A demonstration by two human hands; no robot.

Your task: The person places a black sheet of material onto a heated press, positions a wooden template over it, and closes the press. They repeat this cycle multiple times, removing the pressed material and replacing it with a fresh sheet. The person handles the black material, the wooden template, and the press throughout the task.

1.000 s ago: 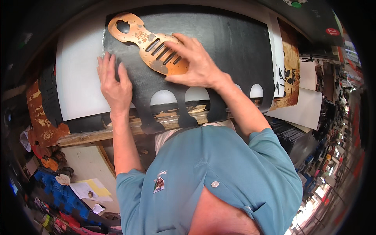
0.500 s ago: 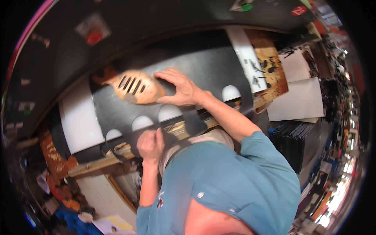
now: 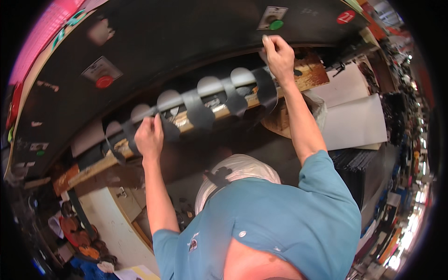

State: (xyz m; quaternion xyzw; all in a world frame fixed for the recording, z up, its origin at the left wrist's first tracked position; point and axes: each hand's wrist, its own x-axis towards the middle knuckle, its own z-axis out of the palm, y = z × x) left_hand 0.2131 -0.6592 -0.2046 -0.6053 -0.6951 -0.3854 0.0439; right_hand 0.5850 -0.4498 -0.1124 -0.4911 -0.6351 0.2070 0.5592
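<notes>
Black sheet [image 3: 200, 112] with scalloped cut-outs hung lifted above the wooden bench [image 3: 102, 163]; I had my left hand [image 3: 149, 136] pinching its lower edge; my right hand [image 3: 279, 57] gripped its far corner.

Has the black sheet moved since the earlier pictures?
Yes. Both hands, left hand and right hand, have lifted the black sheet off the wooden bench.

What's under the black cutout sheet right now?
Under the black sheet, a wooden bench edge shows through the round cutouts. Both the left hand and right hand grip it; the rest is covered.
</notes>
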